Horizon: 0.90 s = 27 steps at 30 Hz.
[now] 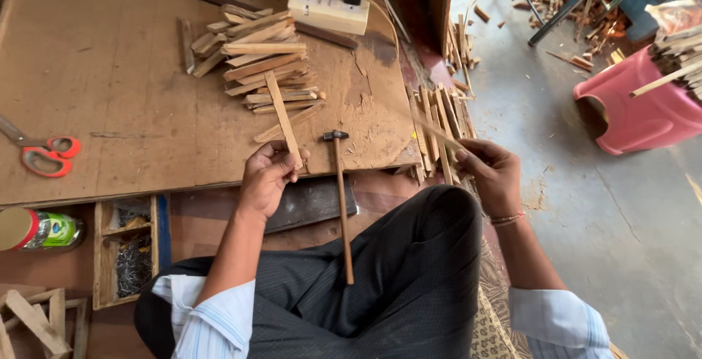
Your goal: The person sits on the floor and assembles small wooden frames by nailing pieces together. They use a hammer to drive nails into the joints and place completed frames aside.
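I sit at a big wooden board (131, 103), with a heap of wood strips (259, 63) lying beyond my left hand (267, 172) and a second bundle of strips (435, 129) on the floor just past my right hand (490, 176). My left hand is closed around the near end of one flat stick (283, 118), which slants away toward the heap, while my right pinches a thin sliver (439, 134) by its end. A hammer (341, 198) lies between my hands, and red scissors (40, 150) sit far off to the left.
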Each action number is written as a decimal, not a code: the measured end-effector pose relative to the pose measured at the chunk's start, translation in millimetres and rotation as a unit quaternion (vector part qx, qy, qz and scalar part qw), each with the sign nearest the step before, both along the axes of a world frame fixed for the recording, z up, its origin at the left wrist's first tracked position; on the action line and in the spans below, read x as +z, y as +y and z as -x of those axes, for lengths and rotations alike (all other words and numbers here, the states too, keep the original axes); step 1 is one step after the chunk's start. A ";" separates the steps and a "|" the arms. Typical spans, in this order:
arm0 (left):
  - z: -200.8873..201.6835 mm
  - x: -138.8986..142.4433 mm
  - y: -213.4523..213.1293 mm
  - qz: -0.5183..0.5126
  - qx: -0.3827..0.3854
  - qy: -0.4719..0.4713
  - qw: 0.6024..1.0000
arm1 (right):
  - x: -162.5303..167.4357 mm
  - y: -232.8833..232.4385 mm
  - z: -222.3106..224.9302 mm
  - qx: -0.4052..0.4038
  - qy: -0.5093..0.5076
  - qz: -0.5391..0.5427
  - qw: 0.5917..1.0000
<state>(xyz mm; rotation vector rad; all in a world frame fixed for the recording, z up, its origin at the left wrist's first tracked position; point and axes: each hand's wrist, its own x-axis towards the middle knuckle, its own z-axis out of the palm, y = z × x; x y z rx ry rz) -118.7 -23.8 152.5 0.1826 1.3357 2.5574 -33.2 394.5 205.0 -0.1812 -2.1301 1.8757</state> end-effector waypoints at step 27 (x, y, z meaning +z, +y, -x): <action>-110.6 45.5 -11.8 0.064 0.131 0.076 0.986 | -11.4 -262.6 -30.0 0.167 0.124 -0.216 0.954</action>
